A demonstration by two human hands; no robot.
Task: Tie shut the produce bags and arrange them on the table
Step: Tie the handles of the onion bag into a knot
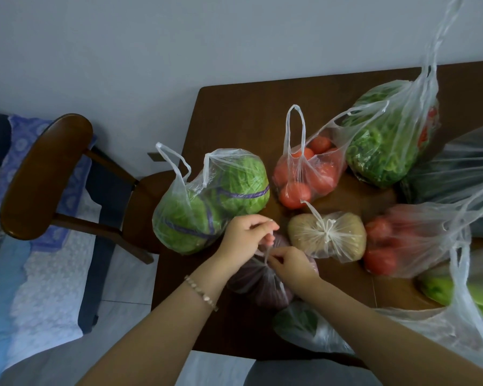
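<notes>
A clear bag of dark purple produce (262, 285) lies at the near left of the brown table (234, 112). My left hand (246, 232) pinches one handle strand above it, and my right hand (290, 263) pinches the other strand at the gathered neck. Just right of them sits a tied bag of potatoes (329, 238). A cabbage bag (209, 201) with loose handles stands at the left edge. Behind are a tomato bag (307, 174) and a bag of leafy greens (385, 137), both with untied handles.
More open bags crowd the right: red tomatoes (396, 243), green produce (457, 293), a dark bag (457, 168) and a bag of leaves (304, 327) at the near edge. A wooden chair (48, 174) stands left of the table, a bed behind it.
</notes>
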